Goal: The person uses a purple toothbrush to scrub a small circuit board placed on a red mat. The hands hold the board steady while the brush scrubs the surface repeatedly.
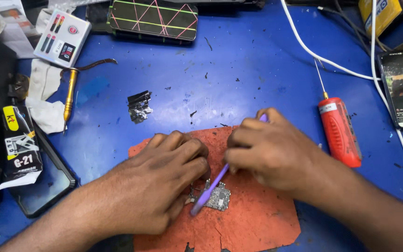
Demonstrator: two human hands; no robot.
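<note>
circuit board (219, 198) pinned by left hand (164, 186), right hand (269, 149) gripping purple brush (211, 186)

Bright, even overhead light; soft shadows under the hands. Mild glare on the blue mat (257, 60). Sharp centre, slight edge distortion.

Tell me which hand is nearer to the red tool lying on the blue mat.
Right. The right hand lies just beside the red tool, a small gap apart, holding a purple brush. The left hand sits farther off, beyond the right hand, on the orange pad.
</note>
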